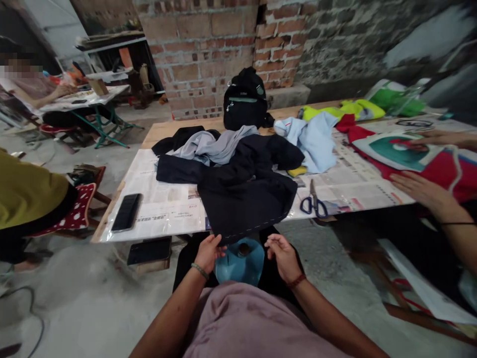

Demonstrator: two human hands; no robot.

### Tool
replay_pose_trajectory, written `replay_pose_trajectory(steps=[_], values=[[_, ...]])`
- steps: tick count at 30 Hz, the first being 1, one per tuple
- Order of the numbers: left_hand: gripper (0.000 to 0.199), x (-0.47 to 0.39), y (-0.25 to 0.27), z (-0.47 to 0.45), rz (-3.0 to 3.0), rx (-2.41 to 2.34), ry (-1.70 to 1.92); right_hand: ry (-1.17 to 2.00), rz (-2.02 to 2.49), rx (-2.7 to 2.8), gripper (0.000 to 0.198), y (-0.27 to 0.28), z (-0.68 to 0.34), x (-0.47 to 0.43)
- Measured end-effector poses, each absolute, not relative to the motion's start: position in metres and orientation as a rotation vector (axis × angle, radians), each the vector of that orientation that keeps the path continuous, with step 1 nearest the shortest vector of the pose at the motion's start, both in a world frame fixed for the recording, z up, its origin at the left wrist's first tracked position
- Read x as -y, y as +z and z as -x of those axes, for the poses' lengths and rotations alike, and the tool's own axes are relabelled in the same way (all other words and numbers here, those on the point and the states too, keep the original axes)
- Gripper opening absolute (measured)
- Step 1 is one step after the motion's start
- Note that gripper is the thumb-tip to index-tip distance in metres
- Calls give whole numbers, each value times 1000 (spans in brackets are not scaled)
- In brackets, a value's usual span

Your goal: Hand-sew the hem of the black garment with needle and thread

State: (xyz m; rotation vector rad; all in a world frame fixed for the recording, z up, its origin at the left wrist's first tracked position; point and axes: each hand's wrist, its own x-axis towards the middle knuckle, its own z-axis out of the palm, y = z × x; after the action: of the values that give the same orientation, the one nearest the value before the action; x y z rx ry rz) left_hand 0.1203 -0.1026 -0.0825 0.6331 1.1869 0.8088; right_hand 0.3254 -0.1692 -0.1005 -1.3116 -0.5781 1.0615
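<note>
A black garment (248,199) lies at the table's near edge, its hem hanging slightly over and marked with a line of white running stitches. My left hand (208,254) pinches the left corner of that hem between thumb and fingers. To the right, apart from the cloth, my right hand (283,256) has its thumb and fingertips pressed together; whatever they may hold is too small to make out. Between my hands, below the hem, sits a blue plastic object (240,263), partly hidden. Scissors (313,201) with dark blue handles lie right of the garment.
The newspaper-covered table (179,211) holds a phone (126,212), grey cloth (212,144), light blue cloth (311,141) and a black backpack (245,99). At right, another person's hands work an iron (395,151) on red fabric (439,174). Someone sits close by on the left.
</note>
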Motion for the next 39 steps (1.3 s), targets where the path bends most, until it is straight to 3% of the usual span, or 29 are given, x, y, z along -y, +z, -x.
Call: replay_pose_trajectory(steps=[7,13,22,32,39], values=[[27,22,-41,-107,-922,-1276,993,833,1301,523,26,-79,-377,138],[24,-26,-55,-62,-1647,-1859,941,487,1302,494,23,-55,-459,79],[27,-30,-83,-52,-1860,-2099,855,-47,2062,1024,23,-57,-553,-14],[27,-33,-86,-52,-1860,-2135,848,-98,2162,1228,26,-69,-566,-63],[24,-33,-80,-57,-1837,-2149,850,37,2277,1240,25,-92,-567,-71]])
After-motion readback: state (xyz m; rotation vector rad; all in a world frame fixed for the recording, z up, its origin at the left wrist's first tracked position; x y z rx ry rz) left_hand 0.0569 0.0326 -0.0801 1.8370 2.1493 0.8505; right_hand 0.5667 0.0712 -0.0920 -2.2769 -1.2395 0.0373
